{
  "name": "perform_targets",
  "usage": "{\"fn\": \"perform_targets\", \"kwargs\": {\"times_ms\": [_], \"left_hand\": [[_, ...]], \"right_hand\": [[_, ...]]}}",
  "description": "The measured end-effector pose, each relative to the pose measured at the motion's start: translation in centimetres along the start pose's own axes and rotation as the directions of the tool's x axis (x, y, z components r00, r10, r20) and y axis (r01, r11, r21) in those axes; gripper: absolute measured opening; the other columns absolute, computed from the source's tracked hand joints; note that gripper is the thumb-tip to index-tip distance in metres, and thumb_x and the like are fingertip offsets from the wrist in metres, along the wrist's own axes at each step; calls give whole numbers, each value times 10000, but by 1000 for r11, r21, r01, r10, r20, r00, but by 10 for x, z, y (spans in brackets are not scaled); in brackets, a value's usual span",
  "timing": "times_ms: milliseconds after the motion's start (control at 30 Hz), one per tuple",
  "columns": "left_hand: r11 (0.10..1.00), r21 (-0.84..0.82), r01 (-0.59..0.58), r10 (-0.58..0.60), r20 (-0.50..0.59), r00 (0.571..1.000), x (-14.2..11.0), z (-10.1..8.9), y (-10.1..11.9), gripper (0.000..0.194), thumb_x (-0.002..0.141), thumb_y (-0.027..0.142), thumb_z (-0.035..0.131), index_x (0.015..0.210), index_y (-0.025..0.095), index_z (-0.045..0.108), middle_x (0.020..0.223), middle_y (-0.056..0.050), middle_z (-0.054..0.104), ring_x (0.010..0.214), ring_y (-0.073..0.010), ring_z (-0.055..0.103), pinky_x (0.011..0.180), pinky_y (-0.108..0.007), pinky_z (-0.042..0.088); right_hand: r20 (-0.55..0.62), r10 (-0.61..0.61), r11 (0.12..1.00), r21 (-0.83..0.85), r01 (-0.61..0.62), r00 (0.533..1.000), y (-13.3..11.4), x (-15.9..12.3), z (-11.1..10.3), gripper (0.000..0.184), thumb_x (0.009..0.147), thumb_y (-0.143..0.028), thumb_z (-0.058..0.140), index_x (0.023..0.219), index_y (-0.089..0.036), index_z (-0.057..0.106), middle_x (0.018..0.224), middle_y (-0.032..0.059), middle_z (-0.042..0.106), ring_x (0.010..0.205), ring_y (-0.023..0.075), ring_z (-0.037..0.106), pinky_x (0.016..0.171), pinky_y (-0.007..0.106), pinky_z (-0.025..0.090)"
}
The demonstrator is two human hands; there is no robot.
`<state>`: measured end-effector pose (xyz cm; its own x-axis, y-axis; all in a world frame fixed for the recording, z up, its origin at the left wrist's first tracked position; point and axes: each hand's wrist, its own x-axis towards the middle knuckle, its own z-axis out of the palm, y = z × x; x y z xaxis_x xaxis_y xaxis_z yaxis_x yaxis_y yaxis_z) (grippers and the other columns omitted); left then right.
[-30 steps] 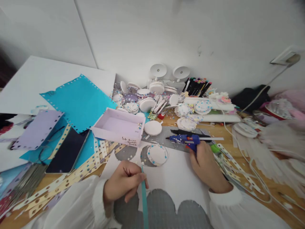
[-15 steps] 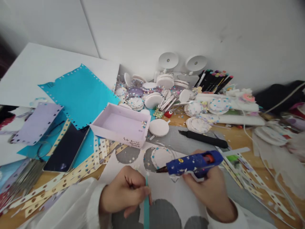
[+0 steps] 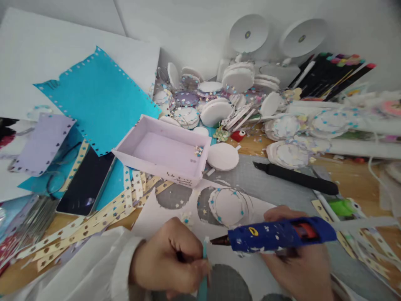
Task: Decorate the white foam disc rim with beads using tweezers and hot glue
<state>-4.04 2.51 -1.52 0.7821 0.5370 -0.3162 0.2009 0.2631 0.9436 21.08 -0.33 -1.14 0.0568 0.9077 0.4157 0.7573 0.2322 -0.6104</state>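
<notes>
My left hand (image 3: 175, 259) is closed around slim teal tweezers (image 3: 203, 288), held upright. A tiny white piece (image 3: 207, 240), perhaps a paper star, is at their tip. My right hand (image 3: 300, 259) grips a blue glue gun (image 3: 266, 235), its dark nozzle pointing left, close to that piece. Beyond the nozzle, a round white disc (image 3: 227, 207) edged with wire and small blue stars lies on white board (image 3: 250, 251) with circles cut out. Several loose stars (image 3: 187, 219) lie left of the disc.
A lilac box (image 3: 163, 146) stands behind the hands, with a plain white disc (image 3: 223, 157) beside it. A black craft knife (image 3: 297, 177) lies right. Left are a phone (image 3: 86, 184), punched strips (image 3: 115, 209) and blue paper (image 3: 103, 100). Several decorated discs (image 3: 216, 110) crowd the back.
My view has shifted closer and lower. The glue gun's nozzle now sits nearer the tweezers' tip, slightly below its top. Both hands keep their holds.
</notes>
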Motion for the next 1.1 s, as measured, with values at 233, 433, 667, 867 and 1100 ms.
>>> {"fn": "perform_targets", "kwargs": {"times_ms": [233,433,667,867,1100], "left_hand": [[1000,26,-14,13,24,1000,0,0,-2,382,865,330,531,598,112,695,347,3,502,309,-62,434,392,-148,407],[1000,19,-1,0,18,1000,-1,0,-1,319,854,294,552,655,111,723,359,7,519,308,-63,445,387,-150,405],[1000,21,3,-4,47,999,-1,0,0,358,868,290,523,631,103,716,350,3,508,297,-63,425,372,-155,398],[1000,6,-2,2,32,999,1,1,4,412,865,354,531,564,115,681,321,10,483,282,-59,395,383,-155,420],[997,-25,-68,68,-7,998,5,2,10,561,870,399,518,358,187,435,272,29,403,283,-56,373,496,-174,504]], "right_hand": [[25,8,999,36,-9,1000,-1,1,-1,203,666,-220,533,857,-243,466,746,35,553,633,235,603,547,373,473],[15,-34,999,11,34,999,-1,1,0,201,671,-220,533,858,-236,462,741,39,559,633,230,603,549,372,474],[-26,-39,999,0,39,999,0,0,1,208,703,-251,560,892,-237,474,750,36,571,652,224,606,569,356,468],[-155,14,999,-44,-21,988,0,7,-14,210,690,-301,643,838,-254,501,748,23,559,659,224,570,594,364,457],[-224,204,883,-378,-278,953,43,25,-36,311,732,-515,627,811,-219,577,670,59,584,610,273,583,533,374,423]]}}
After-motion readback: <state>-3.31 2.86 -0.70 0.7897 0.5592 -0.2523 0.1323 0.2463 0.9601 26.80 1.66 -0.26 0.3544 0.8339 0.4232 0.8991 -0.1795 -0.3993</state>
